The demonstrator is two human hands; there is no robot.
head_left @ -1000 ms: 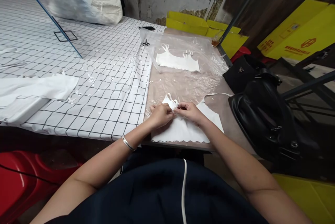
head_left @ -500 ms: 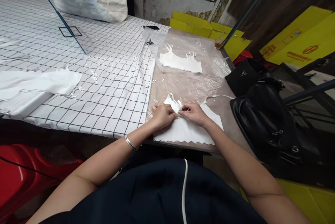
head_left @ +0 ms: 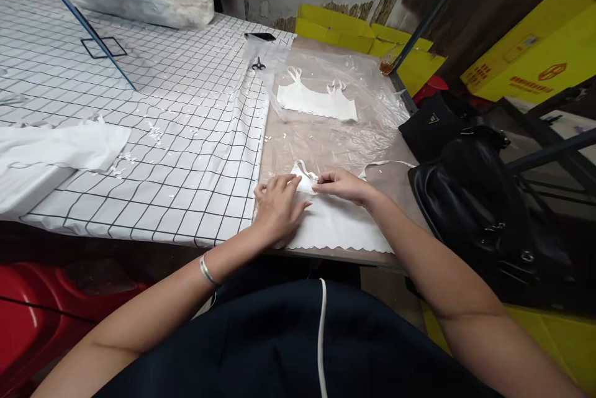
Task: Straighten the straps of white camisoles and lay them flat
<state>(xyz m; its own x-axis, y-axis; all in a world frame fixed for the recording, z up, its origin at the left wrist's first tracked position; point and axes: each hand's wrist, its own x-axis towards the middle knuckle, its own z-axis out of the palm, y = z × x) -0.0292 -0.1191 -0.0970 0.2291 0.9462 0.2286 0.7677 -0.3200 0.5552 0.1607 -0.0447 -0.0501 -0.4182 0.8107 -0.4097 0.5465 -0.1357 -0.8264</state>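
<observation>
A white camisole top (head_left: 339,224) with a scalloped hem lies flat at the table's front edge. My left hand (head_left: 279,202) rests on its left side, fingers spread and thumb apart. My right hand (head_left: 342,185) pinches the strap (head_left: 311,176) near the neckline, thumb and forefinger together. The other strap (head_left: 388,163) stretches out to the right on the table. Farther back, a second white camisole top (head_left: 316,100) lies on clear plastic film (head_left: 372,81), its straps looped upward.
Small thread snips (head_left: 258,64) and a black phone (head_left: 261,36) lie toward the back. White garments (head_left: 60,146) are stacked at left, with white scraps (head_left: 155,131) scattered beside them. A black leather bag (head_left: 470,212) stands at right. A blue rod (head_left: 84,22) slants over the checked cloth.
My left hand has let go of its pinch near the strap and spread out to the left over the fabric. The right hand keeps its pinch. The view has shifted slightly.
</observation>
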